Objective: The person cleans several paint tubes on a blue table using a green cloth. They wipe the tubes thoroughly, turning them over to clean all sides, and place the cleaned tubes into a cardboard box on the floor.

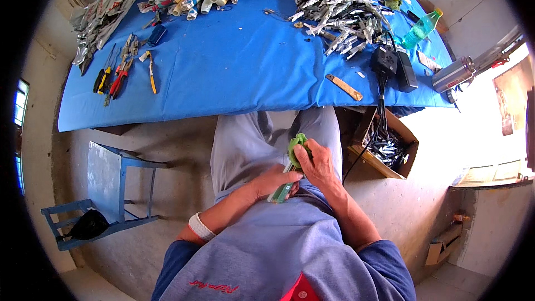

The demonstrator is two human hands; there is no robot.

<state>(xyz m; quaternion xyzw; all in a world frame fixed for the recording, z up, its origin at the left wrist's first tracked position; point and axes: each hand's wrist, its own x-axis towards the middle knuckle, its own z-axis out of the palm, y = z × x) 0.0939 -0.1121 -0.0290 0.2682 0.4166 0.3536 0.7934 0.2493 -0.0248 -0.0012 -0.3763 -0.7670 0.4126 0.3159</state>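
Observation:
Over my lap, my left hand point(277, 181) is closed round a flat, narrow green strip point(280, 192) with a pale, shiny edge. Its exact kind cannot be made out. My right hand point(316, 161) grips a crumpled green cloth point(297, 144) at the strip's upper end. The two hands meet there, and the fingers cover part of both things. Both hands are below the front edge of the blue-covered table point(234, 78).
Pliers point(120, 81), screwdrivers point(102, 78) and a yellow-handled tool point(151, 75) lie at the table's left. A heap of slim metallic parts point(345, 11), black adapters point(385, 61), a green bottle point(422, 29) and a steel flask point(454, 74) are at right. A blue chair point(106, 173) stands left.

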